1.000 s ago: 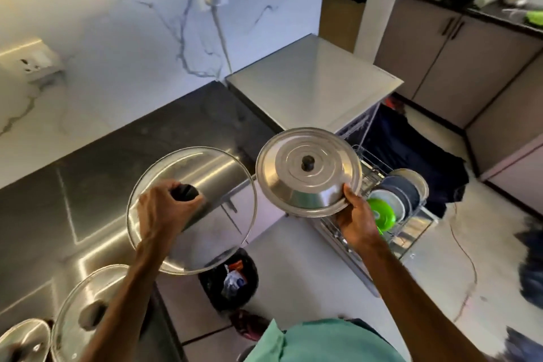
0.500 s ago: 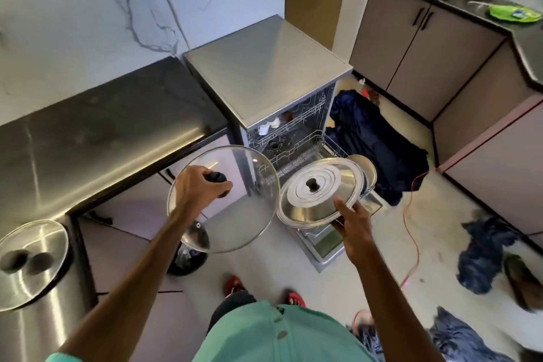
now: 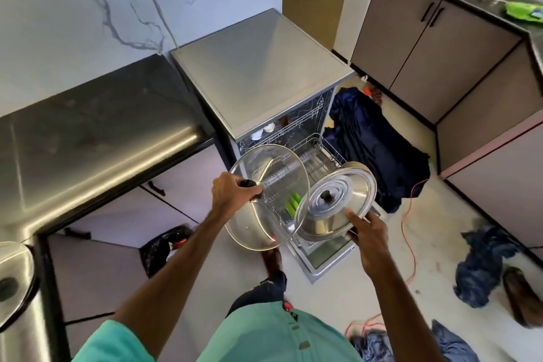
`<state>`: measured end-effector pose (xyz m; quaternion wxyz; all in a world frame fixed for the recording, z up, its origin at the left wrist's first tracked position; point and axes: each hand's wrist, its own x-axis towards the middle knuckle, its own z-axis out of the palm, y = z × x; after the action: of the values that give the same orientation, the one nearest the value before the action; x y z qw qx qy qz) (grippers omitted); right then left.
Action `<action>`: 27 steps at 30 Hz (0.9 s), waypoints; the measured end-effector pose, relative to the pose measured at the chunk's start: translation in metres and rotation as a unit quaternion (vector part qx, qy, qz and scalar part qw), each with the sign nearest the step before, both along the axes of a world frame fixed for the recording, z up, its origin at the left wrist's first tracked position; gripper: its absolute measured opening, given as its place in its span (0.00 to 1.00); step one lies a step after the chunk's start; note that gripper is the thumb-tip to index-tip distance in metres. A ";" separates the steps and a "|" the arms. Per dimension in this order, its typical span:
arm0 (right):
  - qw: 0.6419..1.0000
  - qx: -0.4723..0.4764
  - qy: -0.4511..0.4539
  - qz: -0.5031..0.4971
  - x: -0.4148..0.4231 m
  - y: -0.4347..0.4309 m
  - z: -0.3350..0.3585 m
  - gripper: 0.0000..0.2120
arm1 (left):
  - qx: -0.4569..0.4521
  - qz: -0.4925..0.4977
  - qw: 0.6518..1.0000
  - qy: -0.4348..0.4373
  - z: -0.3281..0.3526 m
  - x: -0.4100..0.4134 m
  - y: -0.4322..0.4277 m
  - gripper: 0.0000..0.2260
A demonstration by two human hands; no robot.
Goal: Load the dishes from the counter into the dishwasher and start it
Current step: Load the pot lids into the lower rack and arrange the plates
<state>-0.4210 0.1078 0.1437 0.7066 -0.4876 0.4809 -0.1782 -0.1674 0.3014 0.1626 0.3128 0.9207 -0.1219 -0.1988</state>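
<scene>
**Two lids held over the open dishwasher.** The glass lid (image 3: 276, 185) is tilted, with its upper face toward the viewer. The steel lid (image 3: 338, 200) is just to its right, tilted the same way. Their rims overlap in this view, and whether they touch cannot be told.

The left hand (image 3: 232, 194) curls round the glass lid's black knob (image 3: 248, 184). The right hand (image 3: 368, 232) pinches the steel lid's near rim, thumb on top and fingers beneath.

Both lids hang above the near half of the lower rack (image 3: 320, 153). The rack is drawn out over the lowered door (image 3: 326, 256), and its long axis runs away from the person into the dishwasher. Green plates (image 3: 293, 204) stand on edge in it, seen through the glass.

The right hand is nearer the rack's right edge, the left hand nearer its bench-side edge. The rack's far half appears free of dishes, so room probably lies there. Each lid would likely have to be turned on edge to seat.

The limits are the upper rack (image 3: 282, 129) at the back, the bench (image 3: 88, 132) end to the left and a dark cloth (image 3: 376, 144) on the floor to the right. A further lid (image 3: 11, 282) lies at the bench's near left corner.
</scene>
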 end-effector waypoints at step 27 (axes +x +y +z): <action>0.978 -0.066 0.187 0.070 0.179 -0.192 -0.079 0.09 | -0.129 0.187 0.882 0.412 -0.132 0.106 -0.174 0.07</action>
<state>-0.2415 -0.0843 0.0649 0.5811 -0.5902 0.5566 -0.0651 -0.0614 0.1277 0.0305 0.4824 0.7129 0.1680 -0.4804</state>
